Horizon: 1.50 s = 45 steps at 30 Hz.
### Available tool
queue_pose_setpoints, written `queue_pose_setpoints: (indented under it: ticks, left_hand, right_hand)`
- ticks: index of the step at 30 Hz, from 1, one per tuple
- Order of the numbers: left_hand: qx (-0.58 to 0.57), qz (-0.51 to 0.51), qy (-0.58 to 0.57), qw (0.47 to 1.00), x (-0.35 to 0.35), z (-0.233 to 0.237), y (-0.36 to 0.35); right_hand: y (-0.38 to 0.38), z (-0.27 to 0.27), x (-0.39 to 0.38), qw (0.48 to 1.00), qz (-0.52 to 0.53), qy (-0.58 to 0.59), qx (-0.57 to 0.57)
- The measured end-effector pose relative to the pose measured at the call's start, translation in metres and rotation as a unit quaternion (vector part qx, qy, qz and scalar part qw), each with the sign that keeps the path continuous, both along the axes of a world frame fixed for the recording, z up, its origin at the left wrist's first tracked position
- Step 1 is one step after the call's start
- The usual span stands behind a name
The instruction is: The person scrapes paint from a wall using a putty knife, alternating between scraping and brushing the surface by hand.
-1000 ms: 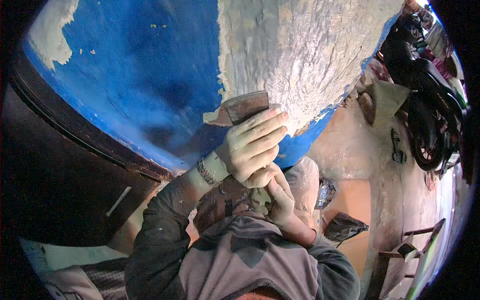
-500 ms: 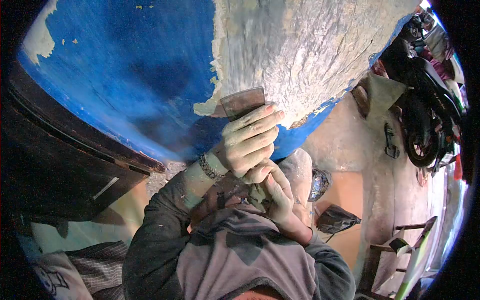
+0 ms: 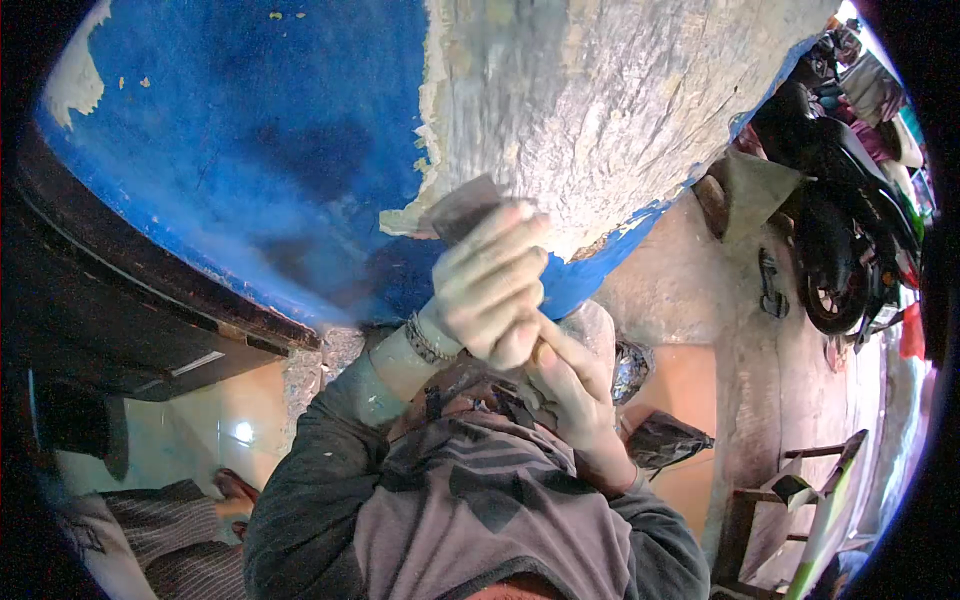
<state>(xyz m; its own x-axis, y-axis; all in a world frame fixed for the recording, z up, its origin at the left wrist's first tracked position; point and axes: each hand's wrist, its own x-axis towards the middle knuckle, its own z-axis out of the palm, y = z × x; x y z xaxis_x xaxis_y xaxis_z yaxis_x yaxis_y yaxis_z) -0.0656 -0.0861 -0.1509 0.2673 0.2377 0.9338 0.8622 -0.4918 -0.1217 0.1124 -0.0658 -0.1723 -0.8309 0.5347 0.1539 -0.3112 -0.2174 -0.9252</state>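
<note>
My left hand (image 3: 490, 285), dusted with white and wearing a braided bracelet at the wrist, is closed around a flat dark scraper (image 3: 466, 208). The scraper's blade looks blurred and sticks out past the fingers, in front of the wall (image 3: 570, 110). That wall is part blue paint, part bare whitish rough surface with a ragged paint edge. Against the underside of my left hand, my right hand (image 3: 575, 385) has its fingers bent and pressed together near the left thumb. What the right fingers hold, if anything, is hidden.
At the right stand a motorcycle (image 3: 835, 220) and a wooden frame-like stand (image 3: 800, 500). A black plastic bag (image 3: 665, 440) and a sandal (image 3: 772, 283) lie on the floor. A dark cabinet-like piece (image 3: 130, 310) is at the left, with a person's striped clothing (image 3: 170, 530) below it.
The scraper has tilted and shifted slightly left with my left hand. My right hand has moved right and up a little; the greyish-green bit beneath it no longer shows. A foot appears at lower left.
</note>
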Motion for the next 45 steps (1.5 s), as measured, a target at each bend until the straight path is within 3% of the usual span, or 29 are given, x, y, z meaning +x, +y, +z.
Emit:
queue_pose_setpoints:
  ticks: [4,5,6,8,10,12,13,14,17,20,22,24,26,28,34,40,45]
  left_hand:
    - [0.039,0.043,-0.023,0.998,-0.008,0.004,0.000]
    - [0.044,0.043,-0.032,0.998,-0.007,0.003,0.002]
    - [0.044,0.043,-0.044,0.997,-0.004,0.001,0.000]
    - [0.017,0.032,-0.067,0.997,0.012,0.000,0.004]
    - [0.011,0.048,-0.057,0.997,0.011,-0.002,0.005]
    - [0.042,0.047,-0.040,0.997,-0.009,0.003,0.000]
    - [0.054,0.031,-0.044,0.997,-0.009,0.004,-0.001]
    - [0.055,0.033,-0.043,0.997,-0.010,0.005,0.002]
    - [0.035,0.047,-0.076,0.995,0.002,0.003,0.002]
    - [0.014,0.040,-0.077,0.996,0.013,-0.005,0.007]
    - [0.013,0.042,-0.074,0.996,0.012,-0.007,0.008]
    - [-0.003,0.047,-0.061,0.997,0.010,-0.006,0.005]
    - [-0.013,0.046,-0.062,0.997,0.010,-0.006,0.004]
    - [-0.004,0.038,-0.066,0.997,0.010,-0.006,0.004]
    - [0.014,0.025,-0.066,0.997,0.005,-0.009,0.006]
    - [0.005,0.016,-0.071,0.997,0.007,-0.006,0.003]
    - [-0.028,-0.015,-0.051,0.998,0.008,-0.005,0.002]
  right_hand:
    - [0.003,0.019,-0.005,0.997,0.042,-0.056,0.038]
    - [0.003,0.026,-0.008,0.981,-0.020,-0.035,0.188]
    - [0.001,0.023,-0.001,0.982,-0.020,-0.041,0.184]
    - [0.003,0.020,0.012,0.998,0.016,-0.054,-0.030]
    - [0.009,0.024,0.008,0.999,0.021,-0.026,-0.014]
    - [0.008,0.030,-0.004,0.986,0.046,-0.152,-0.045]
    - [0.004,0.025,-0.007,0.992,0.005,-0.088,0.090]
    - [0.007,0.026,-0.009,0.992,0.007,-0.086,0.091]
    - [0.008,0.028,-0.002,0.995,0.010,-0.102,-0.013]
    - [0.017,0.015,0.012,0.998,0.025,-0.060,-0.023]
    - [0.016,0.011,0.019,0.991,0.039,-0.113,-0.059]
    - [0.011,0.003,0.020,0.998,0.001,-0.058,0.040]
    - [0.008,0.000,0.020,0.998,0.007,-0.052,0.017]
    - [0.007,-0.001,0.018,0.995,-0.009,-0.015,0.098]
    - [0.000,0.000,0.013,0.998,-0.005,-0.011,0.060]
    - [0.006,-0.006,0.013,0.980,-0.024,-0.020,0.198]
    - [-0.001,-0.004,0.012,0.997,0.068,0.035,0.006]
